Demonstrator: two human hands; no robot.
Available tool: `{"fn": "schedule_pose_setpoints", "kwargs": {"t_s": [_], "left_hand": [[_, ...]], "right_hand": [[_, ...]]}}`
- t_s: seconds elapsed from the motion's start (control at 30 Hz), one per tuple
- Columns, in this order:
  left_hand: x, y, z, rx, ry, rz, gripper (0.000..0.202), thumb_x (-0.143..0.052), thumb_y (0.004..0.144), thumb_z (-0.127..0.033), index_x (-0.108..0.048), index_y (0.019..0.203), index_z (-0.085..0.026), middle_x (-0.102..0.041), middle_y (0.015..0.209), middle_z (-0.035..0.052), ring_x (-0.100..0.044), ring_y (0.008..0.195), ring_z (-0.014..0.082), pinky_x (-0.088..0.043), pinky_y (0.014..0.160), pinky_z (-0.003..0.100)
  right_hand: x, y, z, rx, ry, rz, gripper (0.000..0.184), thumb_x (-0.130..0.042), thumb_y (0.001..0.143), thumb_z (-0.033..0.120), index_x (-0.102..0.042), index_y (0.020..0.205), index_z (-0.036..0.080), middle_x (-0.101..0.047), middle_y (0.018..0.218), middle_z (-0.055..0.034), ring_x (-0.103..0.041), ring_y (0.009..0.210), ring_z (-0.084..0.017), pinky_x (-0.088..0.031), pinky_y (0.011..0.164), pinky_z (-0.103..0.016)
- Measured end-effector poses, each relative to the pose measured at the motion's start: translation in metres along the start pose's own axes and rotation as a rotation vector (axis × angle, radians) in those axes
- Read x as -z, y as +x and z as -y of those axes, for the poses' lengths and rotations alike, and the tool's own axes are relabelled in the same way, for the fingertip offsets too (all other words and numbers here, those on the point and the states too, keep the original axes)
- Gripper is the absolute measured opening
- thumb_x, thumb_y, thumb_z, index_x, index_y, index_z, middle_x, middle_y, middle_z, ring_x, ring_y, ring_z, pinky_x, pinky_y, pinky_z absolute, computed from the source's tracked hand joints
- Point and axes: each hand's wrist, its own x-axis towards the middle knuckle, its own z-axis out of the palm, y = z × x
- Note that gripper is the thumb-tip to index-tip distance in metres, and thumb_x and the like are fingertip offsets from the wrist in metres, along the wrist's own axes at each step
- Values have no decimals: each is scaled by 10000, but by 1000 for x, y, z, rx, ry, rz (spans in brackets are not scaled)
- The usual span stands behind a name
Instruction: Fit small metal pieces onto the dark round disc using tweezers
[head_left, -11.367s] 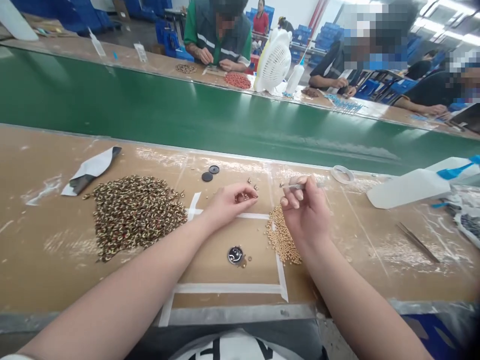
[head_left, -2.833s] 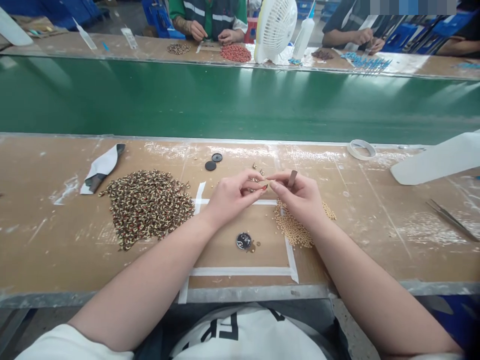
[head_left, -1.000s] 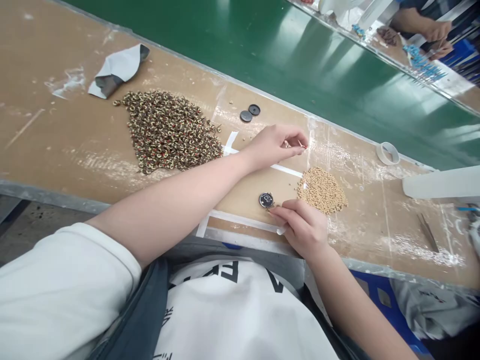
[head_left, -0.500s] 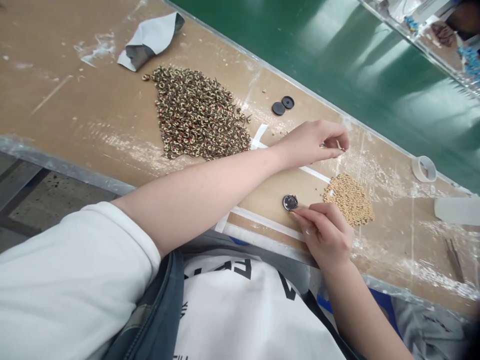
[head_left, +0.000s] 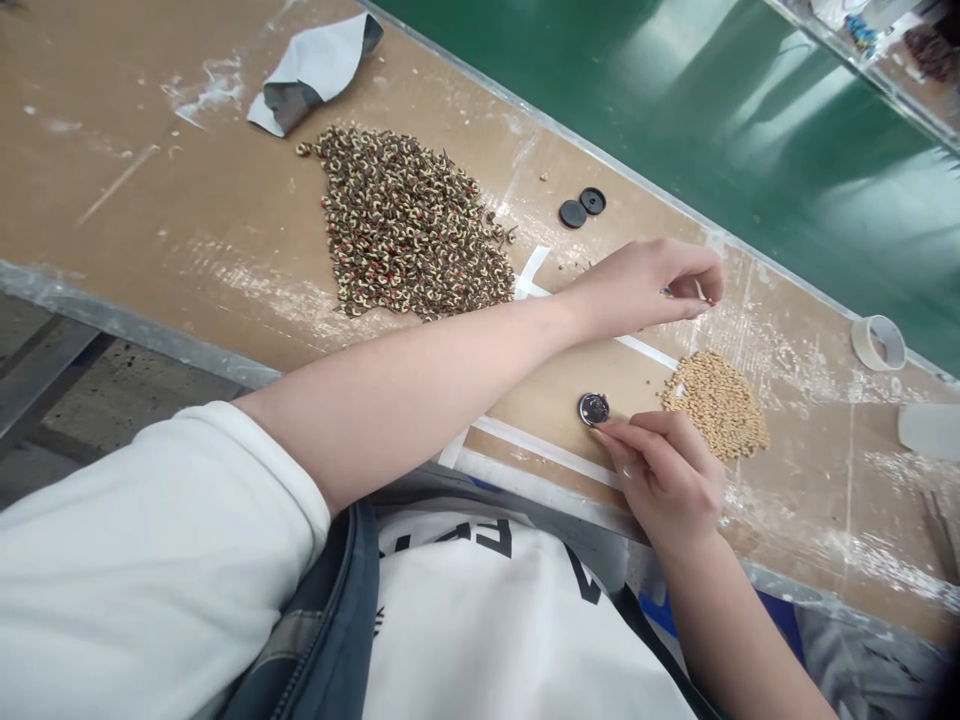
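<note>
My left hand [head_left: 675,285] reaches out over the table, thumb and forefinger closed on a tiny piece with a red spot. A bit of blue shows inside the curl of its fingers. Lower down, my right hand [head_left: 667,475] is closed in a pinch, its fingertips at the lower edge of a small round dish [head_left: 595,409] with a silver rim and a glossy dark inside. Whether those fingers grip the rim or a tiny piece beside it, I cannot tell. Just past my right hand lies a heap of small tan beads [head_left: 716,405].
Left of my forearm spreads a large pile of small brown and cream curled pieces [head_left: 412,230]. Two black round caps [head_left: 573,213], a crumpled grey-white sheet [head_left: 319,65], a tape roll [head_left: 879,343] and tweezers [head_left: 939,530] lie around. White tape strips [head_left: 547,450] mark the table.
The whole view has shifted slightly, so the table things sit a little further right. Both hands keep nearly the same pose and place over the table.
</note>
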Motion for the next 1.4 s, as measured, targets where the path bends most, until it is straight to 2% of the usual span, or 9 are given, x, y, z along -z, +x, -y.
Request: {"fn": "schedule_pose_setpoints", "kwargs": {"t_s": [0.47, 0.6, 0.67, 0.77, 0.83, 0.9, 1.1, 1.27, 1.4], "left_hand": [[-1, -1, 1, 3, -83, 16, 129, -658, 869, -163, -740, 970, -155, -740, 981, 56, -687, 980, 175, -514, 906, 339], [-3, -1, 2, 59, -126, 7, 114, -702, 869, -162, -753, 970, -149, -749, 941, 58, -697, 905, 168, -529, 816, 310], [-4, -1, 4, 96, -158, 25, 123, -717, 876, -178, -758, 986, -144, -758, 923, 64, -685, 800, 146, -527, 723, 287], [-5, -2, 3, 146, -204, 76, 146, -739, 877, -198, -760, 1007, -135, -767, 910, 79, -642, 678, 107, -498, 611, 254], [-4, -2, 1, 169, -221, 99, 156, -753, 873, -210, -756, 1003, -124, -767, 894, 86, -618, 628, 89, -474, 560, 235], [-3, -2, 0, 187, -224, 102, 161, -762, 871, -226, -751, 988, -116, -764, 873, 84, -594, 583, 74, -450, 521, 220], [1, -5, -10, 103, -40, 65, 129, -734, 901, -262, -790, 974, -170, -763, 815, 21, -540, 533, 58, -428, 541, 220], [0, -11, -22, -83, 185, 43, 125, -706, 944, -296, -805, 988, -234, -806, 929, -8, -690, 765, 106, -491, 739, 245], [0, -12, -26, -143, 240, 88, 140, -670, 976, -287, -797, 1021, -247, -816, 998, -21, -740, 882, 121, -507, 810, 240]], "right_hand": [[-3, 0, -2, 62, -20, -39, 275, -802, 832, 30, -732, 1041, 193, -674, 928, -47, -689, 780, -154, -560, 659, -268], [2, -3, -1, 89, 2, -80, 274, -793, 832, 22, -746, 1035, 200, -674, 907, -47, -676, 746, -158, -547, 630, -283], [8, 0, -2, 61, 20, -164, 275, -812, 809, 31, -763, 1005, 219, -673, 888, -42, -649, 704, -158, -525, 599, -299], [20, 16, -12, -80, 48, -393, 206, -859, 770, 91, -779, 899, 231, -658, 833, -31, -609, 678, -167, -473, 571, -317], [25, 30, -26, -196, 93, -549, 114, -859, 788, 161, -767, 823, 219, -632, 796, -25, -592, 689, -168, -446, 582, -318], [26, 45, -45, -309, 182, -616, 100, -834, 827, 232, -745, 790, 205, -613, 799, -20, -585, 710, -158, -439, 608, -308], [14, 58, -89, -436, 568, -528, 204, -785, 873, 341, -673, 773, 203, -532, 776, 1, -517, 715, -142, -401, 613, -279], [7, 53, -95, -449, 853, -468, 178, -789, 878, 342, -684, 803, 219, -468, 835, 7, -400, 603, -99, -294, 520, -268], [9, 54, -97, -421, 827, -434, 211, -794, 872, 393, -686, 799, 227, -486, 834, -4, -436, 638, -121, -339, 549, -283]]}}
